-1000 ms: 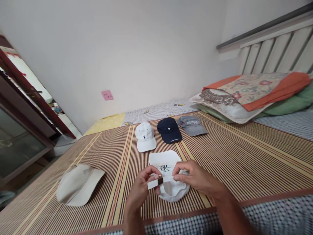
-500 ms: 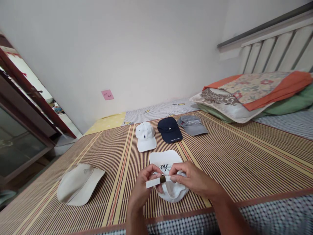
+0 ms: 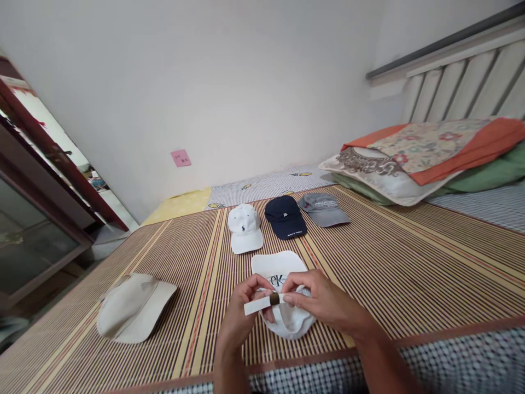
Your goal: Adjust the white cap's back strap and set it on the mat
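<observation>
A white cap with a dark CK mark [image 3: 279, 262] lies in front of me, its brim pointing away. At its near side, a white back strap [image 3: 257, 305] runs through a dark brown buckle [image 3: 274, 299]. My left hand [image 3: 245, 300] is closed on the strap at the buckle's left, its fingers partly behind the strap. My right hand [image 3: 314, 295] pinches the strap just right of the buckle with thumb and forefinger. The strap's free end sticks out to the left. Part of the cap's crown is hidden by my hands.
Beyond lie a white cap [image 3: 245, 224], a navy cap [image 3: 285, 216] and a grey cap [image 3: 325, 209]. A beige cap [image 3: 135, 309] rests at the left. Everything sits on a striped mat [image 3: 197, 284]. Folded bedding [image 3: 435, 150] is piled at the back right.
The right hand's fingers have shifted slightly left, closer to the buckle, and less strap shows between them. The other caps have stayed in place.
</observation>
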Motion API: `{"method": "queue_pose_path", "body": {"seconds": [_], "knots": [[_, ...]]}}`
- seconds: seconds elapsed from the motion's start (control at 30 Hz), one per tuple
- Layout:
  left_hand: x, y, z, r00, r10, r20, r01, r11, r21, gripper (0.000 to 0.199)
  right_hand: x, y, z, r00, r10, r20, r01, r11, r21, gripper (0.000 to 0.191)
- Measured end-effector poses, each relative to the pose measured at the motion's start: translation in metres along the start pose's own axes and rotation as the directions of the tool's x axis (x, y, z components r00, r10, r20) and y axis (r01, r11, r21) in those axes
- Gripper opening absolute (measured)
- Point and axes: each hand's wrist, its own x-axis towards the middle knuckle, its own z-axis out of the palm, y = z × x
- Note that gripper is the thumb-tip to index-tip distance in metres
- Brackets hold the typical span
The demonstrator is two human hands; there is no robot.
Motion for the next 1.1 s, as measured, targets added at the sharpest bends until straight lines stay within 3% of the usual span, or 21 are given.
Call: {"method": "queue_pose_path", "body": {"seconds": [0.57,0.67,0.83,0.97,1.1], "knots": [[0.003,-0.002,0.003,1.000,-0.011,0.009,0.011,1.000,0.010,0.044,0.003,-0.010,0.012,0.990,0.134,-0.051,-0.138,0.987,-0.087,0.013],[0.001,-0.001,0.000,0.999,0.015,0.034,-0.016,1.000,0.023,0.045,0.003,-0.009,0.012,0.992,0.114,-0.050,-0.118,0.989,-0.091,0.014],[-0.007,0.004,-0.011,0.999,0.027,-0.032,-0.026,0.999,0.019,0.059,0.002,-0.001,0.010,0.993,0.102,-0.058,-0.107,0.990,-0.090,0.015],[-0.009,0.008,-0.014,0.999,0.029,0.031,-0.032,0.995,0.097,0.050,0.003,0.001,0.011,0.995,0.073,-0.066,-0.078,0.993,-0.093,0.014],[-0.005,0.007,-0.010,1.000,0.027,-0.010,-0.026,0.994,0.102,0.039,0.004,0.000,0.011,0.996,0.061,-0.061,-0.066,0.995,-0.080,0.013]]}}
